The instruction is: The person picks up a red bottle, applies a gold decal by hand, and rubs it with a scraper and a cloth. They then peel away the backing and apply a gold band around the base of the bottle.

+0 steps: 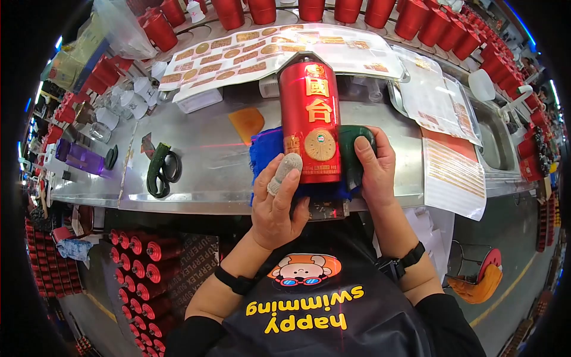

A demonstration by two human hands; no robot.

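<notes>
The red bottle (310,119), with gold characters and a round gold seal, lies on a blue cloth (264,152) on the steel surface (196,160). My left hand (276,205) grips its lower end, taped thumb on top. My right hand (376,169) clasps a green pad (351,149) against its right side.

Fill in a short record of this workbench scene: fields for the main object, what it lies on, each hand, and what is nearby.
Main object: red bottle with gold labels, lying on its side
Under it: blue cloth on the metal bench
Left hand: covered thumb pressed on the bottle's lower part
Right hand: holds a dark green pad against the bottle's side
Nearby: green-handled scissors, orange card, label sheets, row of red bottles at the back
</notes>
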